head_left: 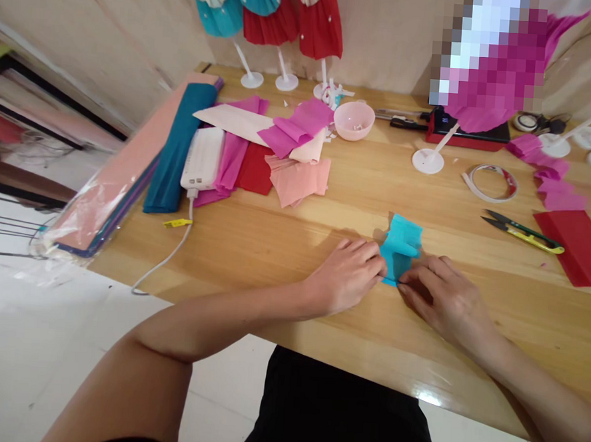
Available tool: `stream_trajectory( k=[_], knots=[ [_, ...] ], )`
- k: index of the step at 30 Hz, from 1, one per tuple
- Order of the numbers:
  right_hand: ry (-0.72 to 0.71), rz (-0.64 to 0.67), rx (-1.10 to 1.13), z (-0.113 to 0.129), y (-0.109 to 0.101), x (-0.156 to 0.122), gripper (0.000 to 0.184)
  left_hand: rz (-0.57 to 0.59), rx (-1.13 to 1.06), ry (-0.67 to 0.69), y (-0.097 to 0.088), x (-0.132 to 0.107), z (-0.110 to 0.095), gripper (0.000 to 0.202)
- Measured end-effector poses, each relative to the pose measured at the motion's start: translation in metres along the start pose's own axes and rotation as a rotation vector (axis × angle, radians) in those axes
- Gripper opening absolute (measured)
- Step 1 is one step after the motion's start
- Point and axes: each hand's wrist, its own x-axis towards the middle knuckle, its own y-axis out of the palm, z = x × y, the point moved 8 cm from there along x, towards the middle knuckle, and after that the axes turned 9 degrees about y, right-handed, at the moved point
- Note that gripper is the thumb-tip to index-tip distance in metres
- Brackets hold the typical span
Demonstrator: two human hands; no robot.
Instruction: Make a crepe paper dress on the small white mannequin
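Head view: left hand (345, 275) and right hand (445, 300) together, pinching one blue crepe-paper piece (401, 244)
Right of piece: one pair of thread snips (522, 233)

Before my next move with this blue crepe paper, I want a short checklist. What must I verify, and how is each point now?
1. Both hands on the blue crepe paper: ok, the left hand and right hand grip it from either side.
2. Paper resting on the wooden table: ok.
3. Upper end smooth: not ok, it looks ruffled.
4. Paper undamaged under the fingers: cannot tell, they hide it.
5. Snips nearby: ok, they lie to the right, beside the red paper.
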Motion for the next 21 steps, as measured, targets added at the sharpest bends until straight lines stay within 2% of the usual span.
stream_trajectory(
  k=[8, 21],
  knots=[
    [-0.014, -0.007, 0.026, 0.002, 0.002, 0.000, 0.001, -0.009, 0.012, 0.020, 0.001, 0.000, -0.002, 0.023],
    [-0.132, -0.029, -0.185, 0.012, 0.004, -0.005, 0.002, -0.041, 0.015, 0.046, 0.003, 0.000, -0.003, 0.022]
  ],
)
